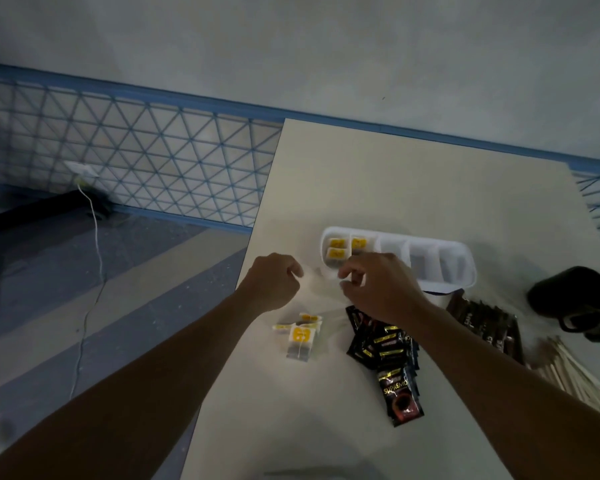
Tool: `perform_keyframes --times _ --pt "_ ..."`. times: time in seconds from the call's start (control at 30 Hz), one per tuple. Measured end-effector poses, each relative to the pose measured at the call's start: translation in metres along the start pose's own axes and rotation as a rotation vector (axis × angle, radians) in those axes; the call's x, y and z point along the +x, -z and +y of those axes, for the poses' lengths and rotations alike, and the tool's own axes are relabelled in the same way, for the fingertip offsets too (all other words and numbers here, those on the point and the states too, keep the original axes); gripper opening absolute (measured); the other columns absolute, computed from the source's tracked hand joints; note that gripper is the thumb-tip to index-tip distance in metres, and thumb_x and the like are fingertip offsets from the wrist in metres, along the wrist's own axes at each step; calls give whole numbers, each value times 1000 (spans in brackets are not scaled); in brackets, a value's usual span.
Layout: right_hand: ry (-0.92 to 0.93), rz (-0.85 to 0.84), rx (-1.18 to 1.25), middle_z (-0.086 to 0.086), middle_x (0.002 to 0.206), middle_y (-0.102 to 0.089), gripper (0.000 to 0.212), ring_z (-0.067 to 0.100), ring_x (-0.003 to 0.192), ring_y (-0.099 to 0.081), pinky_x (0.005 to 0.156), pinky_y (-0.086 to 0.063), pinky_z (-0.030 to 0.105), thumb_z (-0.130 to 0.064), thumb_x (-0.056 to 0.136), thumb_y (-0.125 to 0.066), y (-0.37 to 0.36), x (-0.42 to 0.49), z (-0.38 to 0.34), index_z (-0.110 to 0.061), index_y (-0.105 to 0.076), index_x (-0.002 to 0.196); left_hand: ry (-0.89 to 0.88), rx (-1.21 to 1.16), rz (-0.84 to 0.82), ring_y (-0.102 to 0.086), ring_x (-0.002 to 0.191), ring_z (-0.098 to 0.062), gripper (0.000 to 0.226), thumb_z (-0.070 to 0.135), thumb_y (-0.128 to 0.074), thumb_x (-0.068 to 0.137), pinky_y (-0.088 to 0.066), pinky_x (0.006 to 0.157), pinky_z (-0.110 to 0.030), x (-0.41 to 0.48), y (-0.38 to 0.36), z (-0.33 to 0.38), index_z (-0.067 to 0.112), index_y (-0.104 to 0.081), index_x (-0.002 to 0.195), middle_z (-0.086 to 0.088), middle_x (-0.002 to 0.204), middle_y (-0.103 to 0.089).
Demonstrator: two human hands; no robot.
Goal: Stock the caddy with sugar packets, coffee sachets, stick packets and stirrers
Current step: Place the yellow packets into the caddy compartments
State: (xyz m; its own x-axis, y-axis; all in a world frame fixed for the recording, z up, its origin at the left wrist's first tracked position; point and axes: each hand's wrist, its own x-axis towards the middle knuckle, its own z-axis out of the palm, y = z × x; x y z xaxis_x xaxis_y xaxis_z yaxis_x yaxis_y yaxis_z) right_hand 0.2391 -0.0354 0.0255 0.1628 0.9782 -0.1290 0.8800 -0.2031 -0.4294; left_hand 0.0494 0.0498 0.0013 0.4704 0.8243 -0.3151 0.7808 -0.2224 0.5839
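Note:
A white caddy (461, 268) with several compartments lies on the table; its two leftmost compartments hold yellow-labelled sugar packets (338, 247). My left hand (274, 282) and my right hand (378, 289) hover just in front of the caddy's left end, fingers curled. A pale, blurred packet (321, 277) stretches between their fingertips, and both hands seem to pinch it. A small heap of sugar packets (300, 336) lies below my left hand. Black coffee sachets (388, 355) lie under my right forearm, with brown stick packets (485, 323) and wooden stirrers (575, 372) further right.
A black object (575, 299) sits at the table's right edge beside the caddy. The table's left edge (250, 244) runs close to my left hand, with floor, a white cable (94, 230) and a blue lattice fence (136, 150) beyond it.

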Motion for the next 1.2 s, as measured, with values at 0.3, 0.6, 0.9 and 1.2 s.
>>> perform_keyframes --times 0.3,0.6,0.9,1.2 --pt "27 -252 11 -5 118 -66 44 17 110 -59 95 -49 37 -27 82 -71 -56 -31 -12 -25 -63 125 70 128 -276 -64 108 -20 40 5 -65 83 -44 72 -18 -39 -17 -27 19 -66 121 -4 120 -67" --pt "-53 -103 50 -4 96 -73 17 22 89 -66 76 -54 37 -31 87 -65 -82 -35 -16 -25 -74 100 75 108 -62 -67 94 -30 22 27 -59 92 -52 77 -33 -55 -40 -39 15 -74 103 -9 99 -73" --pt "-64 -6 154 -4 92 -75 15 16 80 -67 74 -55 32 -24 89 -66 -62 -36 -7 -19 -74 100 44 18 40 -67 91 -30 17 27 -66 89 -54 79 -39 -47 -37 -29 15 -76 97 -9 94 -74" --pt "-78 69 234 -13 69 -67 4 6 56 -61 53 -51 27 -24 88 -67 -15 -25 3 -23 -71 87 -84 -74 164 -65 82 -23 16 35 -73 83 -53 72 -33 -7 -5 15 22 -75 91 -1 86 -73"
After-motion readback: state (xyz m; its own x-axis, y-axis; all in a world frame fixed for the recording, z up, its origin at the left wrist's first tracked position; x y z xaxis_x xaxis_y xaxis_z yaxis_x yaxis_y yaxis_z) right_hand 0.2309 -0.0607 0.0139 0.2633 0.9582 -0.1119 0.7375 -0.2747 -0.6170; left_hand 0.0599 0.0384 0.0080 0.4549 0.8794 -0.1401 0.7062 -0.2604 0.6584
